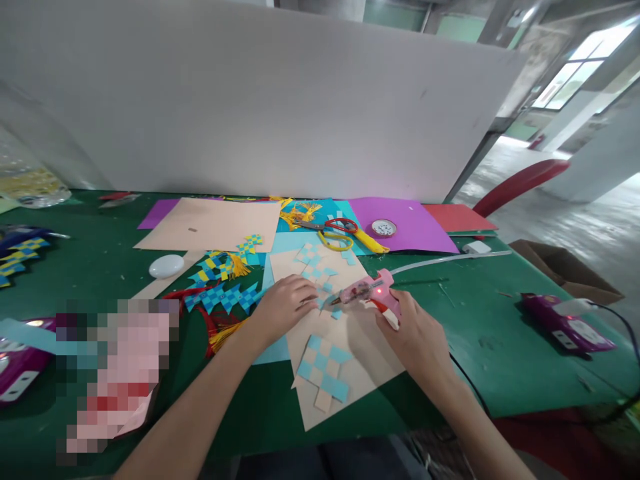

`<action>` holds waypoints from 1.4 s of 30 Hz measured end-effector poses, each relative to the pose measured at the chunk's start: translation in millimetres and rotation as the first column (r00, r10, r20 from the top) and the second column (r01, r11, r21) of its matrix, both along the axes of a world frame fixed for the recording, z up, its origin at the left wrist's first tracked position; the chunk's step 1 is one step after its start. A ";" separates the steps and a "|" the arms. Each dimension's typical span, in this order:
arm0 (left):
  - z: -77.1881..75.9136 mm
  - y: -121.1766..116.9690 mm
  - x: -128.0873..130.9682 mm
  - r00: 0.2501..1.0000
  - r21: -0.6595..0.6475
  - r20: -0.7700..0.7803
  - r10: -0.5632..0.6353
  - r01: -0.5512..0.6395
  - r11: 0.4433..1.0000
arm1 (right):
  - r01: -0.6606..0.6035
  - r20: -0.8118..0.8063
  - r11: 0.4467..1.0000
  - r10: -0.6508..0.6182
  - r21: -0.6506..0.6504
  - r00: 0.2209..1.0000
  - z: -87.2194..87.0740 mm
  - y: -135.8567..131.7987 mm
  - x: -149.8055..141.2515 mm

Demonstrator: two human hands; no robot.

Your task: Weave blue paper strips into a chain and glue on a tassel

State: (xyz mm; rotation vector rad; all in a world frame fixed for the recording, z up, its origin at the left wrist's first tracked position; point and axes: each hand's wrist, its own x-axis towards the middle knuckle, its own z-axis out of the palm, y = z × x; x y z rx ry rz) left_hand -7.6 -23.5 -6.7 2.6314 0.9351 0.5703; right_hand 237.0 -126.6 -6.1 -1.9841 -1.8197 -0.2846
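My right hand (417, 333) is wrapped around the handle of a pink glue gun (383, 288), whose red light is lit. The gun's nozzle points left, at a small blue-and-peach paper piece (325, 302). My left hand (286, 303) rests there with its fingers together and curled onto that piece, partly hiding it. Beneath both hands lie peach paper sheets (367, 353). On them, closer to me, is a larger woven blue-and-peach paper piece (323, 370); another woven piece (311, 257) lies farther away.
Scissors (333, 230) and a round dish (384, 228) lie on coloured sheets at the back. To the left are woven paper fish (223, 297) with tassels and a white oval object (167, 267). A purple power strip (567, 323) sits at right; a white panel (250, 100) stands behind.
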 end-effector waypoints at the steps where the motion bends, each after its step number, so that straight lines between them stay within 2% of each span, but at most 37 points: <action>1: 0.7 -0.3 0.1 1.000 0.000 0.002 0.000 0.000 1.000 | -0.006 0.006 1.000 0.006 0.003 1.000 0.0 -0.1 -0.5; 6: 3.5 -0.8 1.7 1.000 0.012 0.023 0.002 -0.002 1.000 | -0.024 0.038 1.000 0.023 0.019 0.999 -1.6 0.9 -2.0; 16: -0.8 1.1 1.8 1.000 0.025 0.013 0.008 -0.008 1.000 | -0.080 0.051 0.997 0.080 -0.006 0.996 -0.2 -0.9 -1.4; 31: -1.8 1.4 2.1 1.000 0.028 0.018 0.013 -0.013 1.000 | -0.088 0.067 0.996 0.088 0.002 0.994 3.8 1.4 -0.4; 37: -1.8 0.9 2.2 1.000 0.032 0.015 0.015 -0.016 0.999 | -0.145 0.081 0.989 0.145 -0.011 0.986 3.9 -0.4 0.4; 42: -3.8 1.7 2.0 1.000 0.037 0.007 0.016 -0.017 0.999 | -0.112 0.087 0.994 0.112 -0.008 0.990 5.5 2.2 0.8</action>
